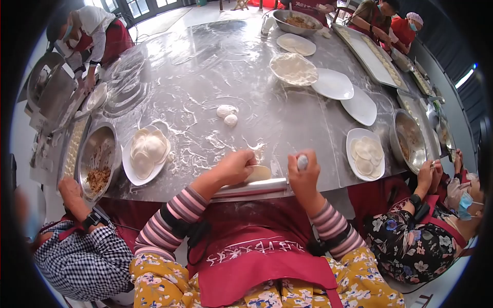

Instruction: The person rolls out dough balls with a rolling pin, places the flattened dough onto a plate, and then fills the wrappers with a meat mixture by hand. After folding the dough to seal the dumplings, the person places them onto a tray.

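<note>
My left hand (pixel 237 167) is closed at the near edge of the steel table, its fingers gripping the rim of a thin round dough wrapper (pixel 260 173). A little to its right, my right hand (pixel 305 177) is wrapped round a rolling pin (pixel 302 162). Only the pin's grey rounded end shows clearly above the fist. Beyond my hands, a few small dough lumps (pixel 228 113) sit on the floured table (pixel 205 77). A white plate (pixel 126 173) of stacked wrappers (pixel 149 149) stands to the left, and another plate (pixel 351 134) with wrappers (pixel 367 154) to the right.
Steel bowls of filling stand left (pixel 117 149) and right (pixel 405 118). A flour bowl (pixel 294 69) and white plates (pixel 333 83) lie farther back. A long tray (pixel 370 56) of dumplings is at the back right. Co-workers sit close on both sides (pixel 82 251) (pixel 411 236); others stand across the table.
</note>
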{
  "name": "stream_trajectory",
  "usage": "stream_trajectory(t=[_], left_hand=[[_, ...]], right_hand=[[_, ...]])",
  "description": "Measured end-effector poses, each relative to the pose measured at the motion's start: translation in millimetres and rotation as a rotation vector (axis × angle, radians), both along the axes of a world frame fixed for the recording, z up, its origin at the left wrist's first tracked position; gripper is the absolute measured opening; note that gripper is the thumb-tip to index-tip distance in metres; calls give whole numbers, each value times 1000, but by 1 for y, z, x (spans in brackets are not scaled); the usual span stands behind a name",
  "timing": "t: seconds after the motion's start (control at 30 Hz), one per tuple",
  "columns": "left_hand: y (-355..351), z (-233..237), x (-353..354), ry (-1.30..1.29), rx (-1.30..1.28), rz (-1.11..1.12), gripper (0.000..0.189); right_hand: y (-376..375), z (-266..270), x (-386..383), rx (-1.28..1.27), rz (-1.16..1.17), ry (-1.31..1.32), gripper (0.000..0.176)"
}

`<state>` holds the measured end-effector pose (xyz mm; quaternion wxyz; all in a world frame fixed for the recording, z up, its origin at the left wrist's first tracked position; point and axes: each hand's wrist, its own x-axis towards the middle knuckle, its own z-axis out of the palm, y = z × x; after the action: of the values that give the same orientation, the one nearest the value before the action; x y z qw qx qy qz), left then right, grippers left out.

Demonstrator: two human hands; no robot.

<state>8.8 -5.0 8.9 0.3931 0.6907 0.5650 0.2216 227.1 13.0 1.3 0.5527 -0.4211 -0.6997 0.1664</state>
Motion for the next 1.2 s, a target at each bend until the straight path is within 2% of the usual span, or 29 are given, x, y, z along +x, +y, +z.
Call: stream_trajectory(t=[0.1, 0.17, 0.23, 0.3, 0.4, 0.5, 0.63, 0.73, 0.93, 1.0, 1.03, 1.07, 1.2], left_hand=[[2, 8, 9, 5, 21, 17, 11], [10, 12, 11, 110, 34, 29, 13], [18, 16, 12, 103, 28, -19, 15], [19, 17, 10, 259, -2, -134, 16], [14, 6, -2, 140, -12, -13, 15], [4, 6, -12, 45, -54, -47, 13], [-1, 12, -6, 38, -18, -9, 12], [8, 4, -6, 100, 31, 83, 15], [-5, 12, 3, 169, 8, 60, 16], [-10, -5, -1, 70, 132, 18, 16], [-12, -2, -4, 31, 125, 9, 15], [-18, 4, -10, -27, 66, 40, 16], [-41, 30, -54, -152, 50, 207, 20]], right_hand=[[33, 7, -25, 41, -15, 9, 22], [46, 4, -34, 17, 16, 11, 22], [43, 5, -28, 28, 19, 2, 23], [25, 6, -16, 85, -8, -20, 23], [-14, 8, 4, 9, -19, -8, 22], [-19, -4, 10, -145, 35, 67, 23], [33, 7, -22, 74, -6, -16, 22], [62, 1, -44, 44, 3, -3, 21], [14, -3, -6, 91, -60, -89, 21], [-5, 1, 4, 9, -39, -61, 18], [-9, -8, 8, -158, -3, 30, 18], [-8, -11, 9, -206, 27, 71, 18], [4, -15, 5, -158, 43, 83, 19]])
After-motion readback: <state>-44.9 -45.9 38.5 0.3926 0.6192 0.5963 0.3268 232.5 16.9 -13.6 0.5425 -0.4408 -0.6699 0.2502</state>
